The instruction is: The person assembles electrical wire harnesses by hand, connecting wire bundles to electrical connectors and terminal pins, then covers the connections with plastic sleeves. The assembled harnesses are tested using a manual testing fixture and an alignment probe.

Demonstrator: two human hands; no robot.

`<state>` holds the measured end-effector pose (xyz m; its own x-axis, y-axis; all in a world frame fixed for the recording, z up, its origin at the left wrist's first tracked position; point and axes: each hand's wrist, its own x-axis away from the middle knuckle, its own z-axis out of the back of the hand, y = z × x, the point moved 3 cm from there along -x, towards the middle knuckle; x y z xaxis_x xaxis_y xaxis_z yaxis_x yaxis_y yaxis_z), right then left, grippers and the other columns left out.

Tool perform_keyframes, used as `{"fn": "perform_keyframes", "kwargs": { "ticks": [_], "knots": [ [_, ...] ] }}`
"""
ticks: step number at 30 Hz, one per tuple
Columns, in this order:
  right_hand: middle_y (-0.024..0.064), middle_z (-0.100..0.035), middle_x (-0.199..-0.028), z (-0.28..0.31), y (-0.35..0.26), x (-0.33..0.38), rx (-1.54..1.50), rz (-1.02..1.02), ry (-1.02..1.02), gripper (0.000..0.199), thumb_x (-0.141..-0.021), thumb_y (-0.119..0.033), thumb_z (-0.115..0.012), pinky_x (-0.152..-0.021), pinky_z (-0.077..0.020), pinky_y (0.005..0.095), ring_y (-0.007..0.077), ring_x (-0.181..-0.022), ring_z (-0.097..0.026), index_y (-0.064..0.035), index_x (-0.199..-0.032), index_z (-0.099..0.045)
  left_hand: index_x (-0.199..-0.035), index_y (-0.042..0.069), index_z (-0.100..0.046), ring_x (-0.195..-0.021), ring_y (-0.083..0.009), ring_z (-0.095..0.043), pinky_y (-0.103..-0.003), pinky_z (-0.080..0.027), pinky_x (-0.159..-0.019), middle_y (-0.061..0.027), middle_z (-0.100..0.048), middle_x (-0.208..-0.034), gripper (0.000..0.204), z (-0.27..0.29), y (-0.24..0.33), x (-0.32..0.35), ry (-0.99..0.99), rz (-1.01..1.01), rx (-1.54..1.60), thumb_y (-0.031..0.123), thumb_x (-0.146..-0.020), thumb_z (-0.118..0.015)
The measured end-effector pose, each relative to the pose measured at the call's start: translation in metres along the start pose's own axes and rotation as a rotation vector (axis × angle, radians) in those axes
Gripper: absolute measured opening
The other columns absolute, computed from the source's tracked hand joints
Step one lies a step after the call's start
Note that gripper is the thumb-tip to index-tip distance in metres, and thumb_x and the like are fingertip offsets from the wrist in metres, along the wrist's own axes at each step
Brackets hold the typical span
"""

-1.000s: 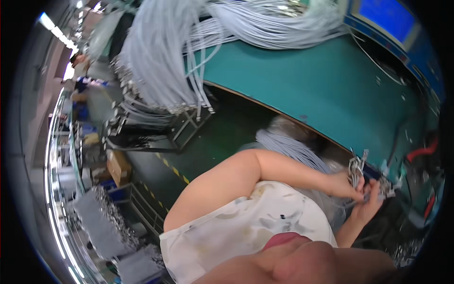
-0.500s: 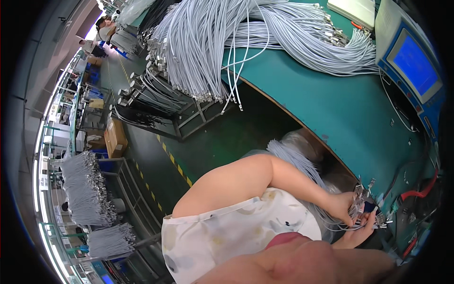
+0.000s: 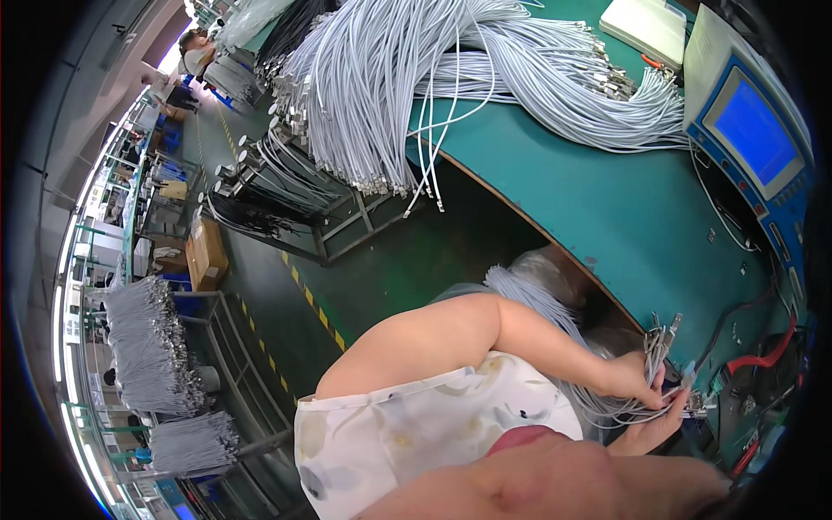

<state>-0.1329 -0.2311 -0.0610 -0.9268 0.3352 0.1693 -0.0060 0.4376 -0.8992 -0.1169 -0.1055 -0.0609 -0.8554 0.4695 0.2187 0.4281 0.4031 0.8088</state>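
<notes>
At the near right corner of the bench, my left hand (image 3: 631, 379) is closed round a bunch of grey cables (image 3: 598, 403), whose metal-ended tips (image 3: 664, 336) stick up above the fingers. Just below it, my right hand (image 3: 656, 427) has its fingers curled on cables of the same bunch, close to other metal connectors (image 3: 700, 404). The two hands nearly touch. Down past my left forearm the bunch trails toward clear plastic wrapping. The fingers partly hide which cables each hand grips.
On the green bench (image 3: 555, 186) lies a large heap of grey cables (image 3: 373, 78). A blue-framed instrument with a lit screen (image 3: 752, 126) stands at the right, near red leads (image 3: 767, 351) and a pale case (image 3: 643, 30). Metal racks with cables (image 3: 156, 347) stand left; people are far off.
The cable tips at my left hand now stand up in a tighter bunch, and the dark patch between the hands no longer shows. The view has shifted slightly.
</notes>
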Motion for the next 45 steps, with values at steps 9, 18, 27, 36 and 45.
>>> {"fn": "perform_keyframes", "kwargs": {
  "ticks": [9,18,27,36,45],
  "knots": [
    [0.0116,-0.049,-0.090,0.003,0.005,0.012,0.101,-0.102,0.120,0.022,-0.083,-0.012,-0.053,-0.073,-0.0486,0.0286,0.0180,-0.079,-0.051,0.0078,-0.091,-0.046,-0.069,0.007,-0.049,-0.064,-0.0092,-0.048,-0.030,-0.040,-0.058,0.0000,-0.051,-0.064,0.020,-0.001,-0.024,0.001,-0.064,-0.184,0.002,0.016,-0.062,-0.066],
    [0.0137,-0.055,-0.078,-0.008,-0.009,0.011,0.374,0.113,0.008,0.021,-0.078,-0.012,-0.056,-0.060,-0.0454,0.0283,0.0194,-0.068,-0.053,0.0086,-0.083,-0.055,-0.060,0.004,-0.047,-0.049,-0.0082,-0.046,-0.022,-0.035,-0.043,-0.0003,-0.051,-0.054,0.017,-0.003,-0.008,-0.003,0.051,-0.428,-0.186,0.004,-0.056,-0.064],
    [0.0050,-0.052,-0.076,0.089,-0.001,0.005,0.033,-0.084,-0.069,0.026,-0.084,-0.023,-0.049,-0.067,-0.0420,0.0284,0.0149,-0.076,-0.052,0.0017,-0.091,-0.053,-0.077,0.004,-0.055,-0.061,-0.0133,-0.054,-0.028,-0.043,-0.055,-0.0051,-0.059,-0.068,0.020,-0.021,-0.007,0.016,-0.099,-0.491,-0.248,0.009,-0.059,-0.062],
    [0.0030,-0.058,-0.066,-0.011,-0.002,0.008,0.202,-0.045,0.159,0.015,-0.069,-0.015,-0.066,-0.054,-0.0385,0.0231,0.0094,-0.058,-0.052,-0.0030,-0.076,-0.060,-0.081,0.005,-0.054,-0.071,-0.0075,-0.052,-0.024,-0.043,-0.063,-0.0010,-0.057,-0.077,0.019,0.020,-0.005,0.012,-0.063,0.061,-0.236,0.016,-0.072,-0.067],
    [0.0018,-0.053,-0.060,-0.006,-0.010,0.007,0.005,-0.065,0.182,0.010,-0.073,-0.008,-0.062,-0.049,-0.0376,0.0213,0.0057,-0.048,-0.043,-0.0046,-0.068,-0.053,-0.065,0.009,-0.040,-0.070,-0.0099,-0.050,-0.023,-0.040,-0.062,-0.0026,-0.053,-0.073,0.027,0.006,-0.008,0.007,-0.105,0.164,0.107,0.004,-0.070,-0.067]
  ]
}}
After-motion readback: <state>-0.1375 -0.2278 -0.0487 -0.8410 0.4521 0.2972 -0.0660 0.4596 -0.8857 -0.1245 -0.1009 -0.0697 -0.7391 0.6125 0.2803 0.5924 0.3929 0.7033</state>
